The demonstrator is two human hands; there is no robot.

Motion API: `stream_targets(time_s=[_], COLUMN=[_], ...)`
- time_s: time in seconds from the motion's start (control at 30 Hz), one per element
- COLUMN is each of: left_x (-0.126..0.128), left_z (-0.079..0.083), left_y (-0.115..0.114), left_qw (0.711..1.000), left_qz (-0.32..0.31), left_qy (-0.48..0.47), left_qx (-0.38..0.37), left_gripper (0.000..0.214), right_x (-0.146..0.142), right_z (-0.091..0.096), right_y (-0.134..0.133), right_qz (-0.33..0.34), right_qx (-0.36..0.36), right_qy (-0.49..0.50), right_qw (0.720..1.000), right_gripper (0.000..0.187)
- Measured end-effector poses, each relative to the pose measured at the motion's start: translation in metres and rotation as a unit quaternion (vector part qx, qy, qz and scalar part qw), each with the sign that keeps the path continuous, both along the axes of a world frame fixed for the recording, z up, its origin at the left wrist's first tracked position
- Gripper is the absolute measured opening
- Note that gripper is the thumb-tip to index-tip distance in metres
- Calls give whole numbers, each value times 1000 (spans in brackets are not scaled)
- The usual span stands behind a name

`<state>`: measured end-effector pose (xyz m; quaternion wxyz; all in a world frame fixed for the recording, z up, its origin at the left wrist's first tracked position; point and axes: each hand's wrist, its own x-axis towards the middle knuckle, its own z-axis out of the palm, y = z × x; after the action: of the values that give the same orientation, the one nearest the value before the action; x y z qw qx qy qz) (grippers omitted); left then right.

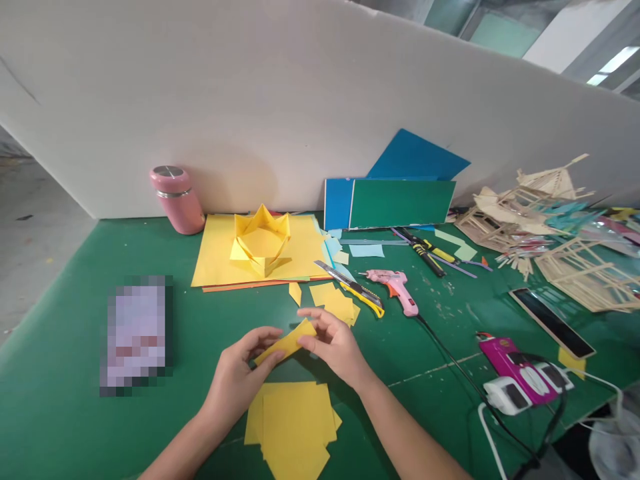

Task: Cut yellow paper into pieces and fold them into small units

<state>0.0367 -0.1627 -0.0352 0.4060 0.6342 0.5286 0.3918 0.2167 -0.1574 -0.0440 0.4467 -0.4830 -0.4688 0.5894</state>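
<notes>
Both my hands hold a small folded piece of yellow paper [286, 345] just above the green table [75, 413]. My left hand [240, 373] pinches its lower left end, fingers closed on it. My right hand [334, 341] grips its upper right end with thumb and fingers. Under my wrists lies a stack of yellow paper squares [295, 427]. Further back, a finished yellow folded paper crown-shaped box [261, 241] sits on a large yellow sheet [215, 257].
A pink flask [176, 199] stands back left. A yellow utility knife [353, 288], pink glue gun [397, 288], yellow scraps [335, 301], blue and green card [400, 200], stick models [560, 227], a power strip [520, 390] and a blurred rectangle [136, 333] lie around.
</notes>
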Motion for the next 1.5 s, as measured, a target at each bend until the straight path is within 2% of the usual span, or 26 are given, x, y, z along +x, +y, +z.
stream_targets(time_s=[0.1, 0.4, 0.67, 0.93, 1.1, 1.3, 1.5], left_x=[0, -3, -2, -2, -2, -4, -5], left_z=[-1, -5, -6, -6, -5, -3, -1], left_y=[1, 7, 8, 7, 8, 8, 8], left_qw=[1000, 998, 997, 998, 998, 1000, 999], left_qz=[-1, -30, 1, 29, 15, -1, -7], left_qy=[-21, -25, -62, -45, -47, 1, 29], left_qx=[-16, -48, -37, -36, -27, 3, 18], left_gripper=[20, 21, 18, 17, 14, 13, 12], right_x=[1, 5, 5, 4, 4, 1, 0], right_z=[0, 6, 3, 0, 1, 2, -5], right_y=[0, 1, 1, 1, 0, -1, 0], right_qz=[-3, 11, 2, -20, -11, -31, -33], right_qx=[8, 7, -2, 7, 16, 69, 95], right_qy=[-21, -30, -54, -113, -118, -167, -197], right_qw=[1000, 999, 999, 993, 993, 983, 975], right_gripper=[28, 27, 29, 34, 30, 22, 19])
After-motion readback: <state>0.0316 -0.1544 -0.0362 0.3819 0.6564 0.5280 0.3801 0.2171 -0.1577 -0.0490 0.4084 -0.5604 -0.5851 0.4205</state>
